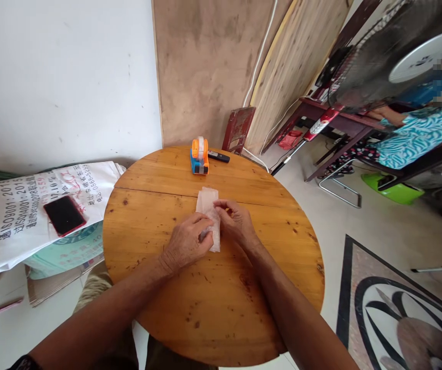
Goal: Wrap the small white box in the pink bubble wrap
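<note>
A narrow, folded packet of whitish, translucent wrap [208, 198] lies lengthwise on the round wooden table [205, 318]. What is inside it, if anything, I cannot make out. My left hand [190, 237] rests on its left side, fingers curled and thumb pressing near the lower part. On the opposite edge, my right hand [236, 221] pinches the wrap between thumb and forefinger. Beyond the packet stands an orange and blue tape dispenser [200, 156] with a roll of clear tape. A black, stick-like object [218, 156] lies beside the dispenser.
To the left, a phone [65, 216] rests on white printed sacks [101, 180]. A red wooden chair [238, 128] stands behind the table. On the right are a standing fan [383, 61], a dark red desk [332, 121] and a seated person in a patterned top [433, 131].
</note>
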`<state>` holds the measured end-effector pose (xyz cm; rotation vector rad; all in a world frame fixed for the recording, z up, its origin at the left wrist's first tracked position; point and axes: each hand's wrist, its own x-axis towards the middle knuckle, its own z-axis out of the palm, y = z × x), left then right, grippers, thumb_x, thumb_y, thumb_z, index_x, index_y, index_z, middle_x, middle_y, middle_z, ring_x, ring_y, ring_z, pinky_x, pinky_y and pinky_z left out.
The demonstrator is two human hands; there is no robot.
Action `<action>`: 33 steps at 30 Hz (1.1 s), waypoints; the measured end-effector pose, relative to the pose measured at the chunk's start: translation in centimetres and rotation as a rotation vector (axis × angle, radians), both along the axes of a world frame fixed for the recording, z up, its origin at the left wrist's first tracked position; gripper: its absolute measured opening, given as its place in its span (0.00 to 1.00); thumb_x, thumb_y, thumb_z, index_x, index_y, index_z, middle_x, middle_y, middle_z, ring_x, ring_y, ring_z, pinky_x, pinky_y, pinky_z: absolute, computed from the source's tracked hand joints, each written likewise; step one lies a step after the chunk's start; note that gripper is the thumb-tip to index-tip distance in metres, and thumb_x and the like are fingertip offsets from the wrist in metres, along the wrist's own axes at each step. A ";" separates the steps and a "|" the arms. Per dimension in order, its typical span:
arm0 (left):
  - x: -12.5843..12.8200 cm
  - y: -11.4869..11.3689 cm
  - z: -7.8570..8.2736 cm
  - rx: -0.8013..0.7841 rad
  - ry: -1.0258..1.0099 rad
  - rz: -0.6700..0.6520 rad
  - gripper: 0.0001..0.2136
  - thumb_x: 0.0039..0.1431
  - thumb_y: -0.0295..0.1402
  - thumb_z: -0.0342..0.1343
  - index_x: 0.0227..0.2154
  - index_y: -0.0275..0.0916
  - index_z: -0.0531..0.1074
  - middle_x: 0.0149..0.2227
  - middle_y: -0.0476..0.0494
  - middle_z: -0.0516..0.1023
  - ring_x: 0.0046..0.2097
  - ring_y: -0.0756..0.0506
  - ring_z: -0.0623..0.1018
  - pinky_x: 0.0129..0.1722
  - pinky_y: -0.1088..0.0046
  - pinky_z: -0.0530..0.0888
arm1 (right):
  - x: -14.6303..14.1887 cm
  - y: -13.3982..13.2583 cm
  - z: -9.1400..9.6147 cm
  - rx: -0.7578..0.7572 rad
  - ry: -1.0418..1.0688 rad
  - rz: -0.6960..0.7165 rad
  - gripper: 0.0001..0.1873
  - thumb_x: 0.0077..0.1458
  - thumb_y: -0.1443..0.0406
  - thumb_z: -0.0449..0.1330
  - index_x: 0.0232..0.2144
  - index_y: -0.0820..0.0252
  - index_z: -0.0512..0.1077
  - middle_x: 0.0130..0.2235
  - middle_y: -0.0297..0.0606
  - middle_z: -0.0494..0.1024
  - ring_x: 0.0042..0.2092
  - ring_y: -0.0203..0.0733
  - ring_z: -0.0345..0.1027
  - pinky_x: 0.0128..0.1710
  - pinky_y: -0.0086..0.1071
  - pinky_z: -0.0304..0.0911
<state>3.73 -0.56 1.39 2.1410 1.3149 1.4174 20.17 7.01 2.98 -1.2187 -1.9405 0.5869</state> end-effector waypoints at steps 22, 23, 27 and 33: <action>0.1 0.0 0.2 -0.038 0.007 -0.020 0.11 0.54 0.23 0.52 0.38 0.38 0.75 0.40 0.41 0.79 0.41 0.44 0.78 0.44 0.67 0.75 | -1.6 3.7 -0.1 -0.521 0.679 0.167 0.17 0.37 0.58 0.71 0.31 0.57 0.75 0.31 0.30 0.77 0.31 0.35 0.66 0.34 0.30 0.63; 0.1 0.0 0.2 -0.036 0.007 -0.016 0.11 0.54 0.23 0.52 0.38 0.38 0.75 0.40 0.41 0.79 0.42 0.44 0.78 0.44 0.67 0.75 | -1.6 3.6 -0.1 -0.521 0.695 0.173 0.18 0.37 0.59 0.71 0.33 0.57 0.76 0.33 0.31 0.78 0.32 0.36 0.67 0.35 0.31 0.64; 0.1 0.0 0.2 -0.037 0.006 -0.016 0.11 0.54 0.24 0.52 0.38 0.38 0.75 0.40 0.41 0.79 0.41 0.45 0.78 0.43 0.68 0.75 | -1.6 3.5 -0.2 -0.551 0.693 0.191 0.19 0.37 0.58 0.71 0.33 0.57 0.75 0.32 0.31 0.78 0.32 0.36 0.67 0.35 0.31 0.64; 0.0 -0.1 0.1 -0.035 0.023 -0.002 0.11 0.54 0.24 0.52 0.39 0.38 0.76 0.44 0.39 0.78 0.44 0.44 0.78 0.44 0.68 0.76 | -2.3 3.8 -1.1 -0.377 0.371 0.022 0.14 0.43 0.55 0.61 0.23 0.57 0.64 0.22 0.27 0.66 0.26 0.34 0.56 0.26 0.29 0.55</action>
